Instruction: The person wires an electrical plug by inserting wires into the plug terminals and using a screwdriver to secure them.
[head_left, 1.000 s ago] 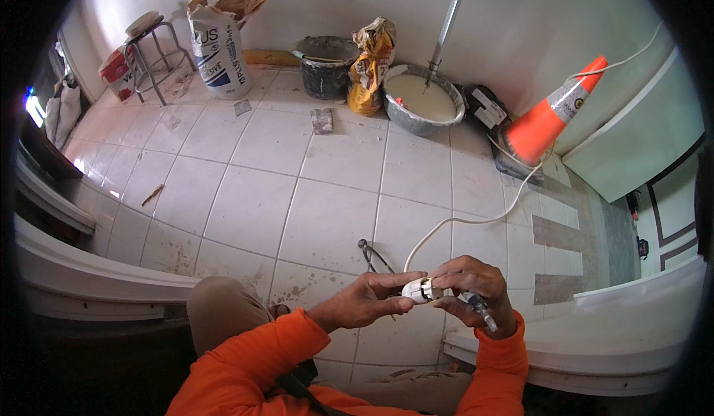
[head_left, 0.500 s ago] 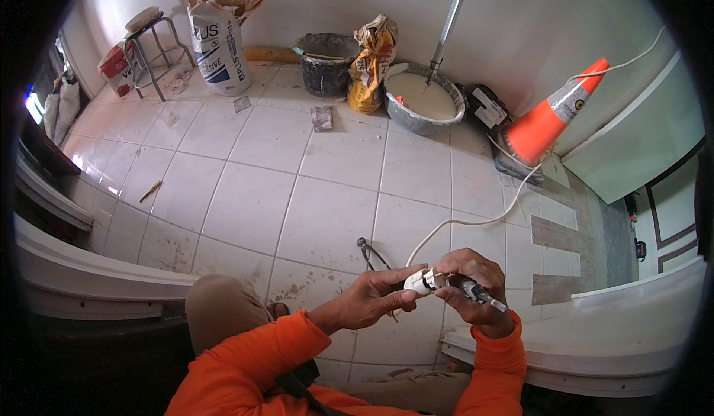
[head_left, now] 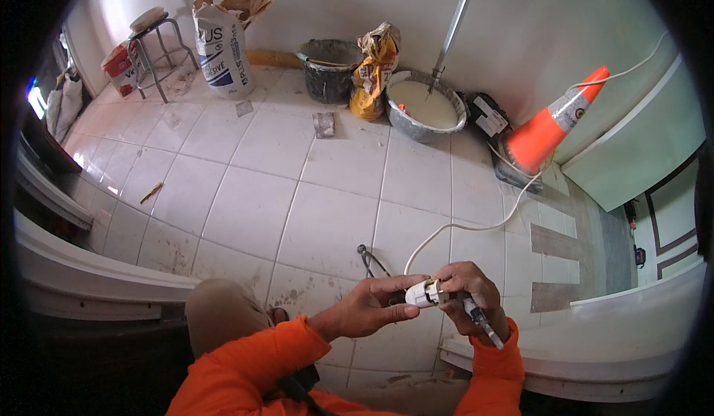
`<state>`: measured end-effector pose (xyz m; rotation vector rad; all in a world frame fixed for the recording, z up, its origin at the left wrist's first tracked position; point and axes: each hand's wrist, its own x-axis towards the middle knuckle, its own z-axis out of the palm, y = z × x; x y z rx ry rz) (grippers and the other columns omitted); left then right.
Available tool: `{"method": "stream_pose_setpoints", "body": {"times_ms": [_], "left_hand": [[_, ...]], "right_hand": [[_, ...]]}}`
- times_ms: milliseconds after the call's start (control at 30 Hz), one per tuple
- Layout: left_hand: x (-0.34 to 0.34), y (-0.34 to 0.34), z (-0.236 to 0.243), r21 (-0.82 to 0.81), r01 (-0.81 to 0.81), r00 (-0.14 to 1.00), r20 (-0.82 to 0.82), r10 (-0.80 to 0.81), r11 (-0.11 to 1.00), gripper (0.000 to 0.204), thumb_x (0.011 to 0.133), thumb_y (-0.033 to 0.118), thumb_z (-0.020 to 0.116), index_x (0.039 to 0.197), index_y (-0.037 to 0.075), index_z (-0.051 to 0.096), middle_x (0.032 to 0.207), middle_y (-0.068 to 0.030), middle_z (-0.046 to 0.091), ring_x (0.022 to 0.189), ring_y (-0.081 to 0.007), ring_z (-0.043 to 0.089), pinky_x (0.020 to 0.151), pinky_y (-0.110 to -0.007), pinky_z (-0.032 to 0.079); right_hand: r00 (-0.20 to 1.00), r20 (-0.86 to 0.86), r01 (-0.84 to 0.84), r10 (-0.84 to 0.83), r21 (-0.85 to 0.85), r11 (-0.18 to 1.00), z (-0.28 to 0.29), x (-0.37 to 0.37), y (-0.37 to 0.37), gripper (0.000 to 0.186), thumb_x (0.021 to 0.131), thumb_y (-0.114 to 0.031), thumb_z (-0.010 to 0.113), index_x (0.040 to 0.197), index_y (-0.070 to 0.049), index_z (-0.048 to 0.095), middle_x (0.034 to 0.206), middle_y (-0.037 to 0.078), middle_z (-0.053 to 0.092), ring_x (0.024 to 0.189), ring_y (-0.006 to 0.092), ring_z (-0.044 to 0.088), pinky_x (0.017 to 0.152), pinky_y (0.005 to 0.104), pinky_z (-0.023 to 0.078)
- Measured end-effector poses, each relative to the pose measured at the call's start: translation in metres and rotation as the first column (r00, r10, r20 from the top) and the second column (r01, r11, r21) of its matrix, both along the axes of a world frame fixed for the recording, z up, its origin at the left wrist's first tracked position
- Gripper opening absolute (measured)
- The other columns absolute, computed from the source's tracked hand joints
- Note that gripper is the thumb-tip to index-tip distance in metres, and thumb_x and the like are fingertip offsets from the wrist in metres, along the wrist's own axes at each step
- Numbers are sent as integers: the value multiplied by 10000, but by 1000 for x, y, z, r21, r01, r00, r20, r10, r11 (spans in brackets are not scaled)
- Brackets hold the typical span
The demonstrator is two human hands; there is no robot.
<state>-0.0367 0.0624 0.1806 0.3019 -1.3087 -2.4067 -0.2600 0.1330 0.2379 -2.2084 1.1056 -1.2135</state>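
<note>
A white electrical cable connector (head_left: 426,294) sits between my two hands, and a white cord (head_left: 444,228) rises from behind them. My left hand (head_left: 370,304) pinches its rounded end between thumb and fingers. On the other side, my right hand (head_left: 476,295) has its fingers curled at the connector's prong-like end. That hand also grips a slim, grime-covered grey tool (head_left: 483,321), whose flat tip points down and right; its exact kind is unclear. Just beyond my fingers lies a dark cord with a round end (head_left: 362,250), partly hidden by my left hand.
The white cord runs over the tiled floor (head_left: 327,215) to an orange traffic cone (head_left: 537,139). Along the wall stand a grey basin (head_left: 413,129) of cloudy liquid, a yellow bag (head_left: 368,81), a black bucket (head_left: 327,85), a white adhesive bag (head_left: 223,59) and a metal stool (head_left: 152,66).
Both hands have tilted the connector slightly and lowered it a little. The grey tool in my right hand has swung to point more steeply down.
</note>
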Motion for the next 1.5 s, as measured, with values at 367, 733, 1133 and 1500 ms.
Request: {"method": "stream_pose_setpoints", "body": {"times_ms": [367,733,1133,1500], "left_hand": [[2,-4,4,-213,-57,995,-88,40,975,460,923,161,743,1342,25,609,1223,-112,657,1100,-170,605,915,-336,514],[0,-3,0,-265,-63,993,-117,33,962,496,947,141,707,1414,59,560,1185,-80,650,1087,-153,609,961,-327,518],[0,2,3,-241,-78,995,-74,62,967,468,932,189,730,1354,34,598,1219,-121,672,1112,-191,627,956,-367,529],[0,5,3,-187,-89,994,-72,76,978,512,930,206,735,1370,0,571,1200,-115,672,1120,-173,617,971,-360,527]], "right_hand": [[1000,-13,4,-5,-43,999,9,5,5,355,862,-60,766,1149,-92,561,1079,185,681,934,307,705,707,376,580],[995,101,-19,22,-27,999,-5,-3,3,378,836,-95,795,1163,-83,604,1055,200,695,966,311,715,719,374,591],[999,47,5,-3,-49,999,3,2,3,423,814,-90,812,1171,-101,585,1046,148,702,948,289,720,731,351,599],[999,40,12,-11,-34,999,2,4,3,346,868,-139,777,1151,-100,581,1035,158,698,917,281,716,686,349,588]]}}
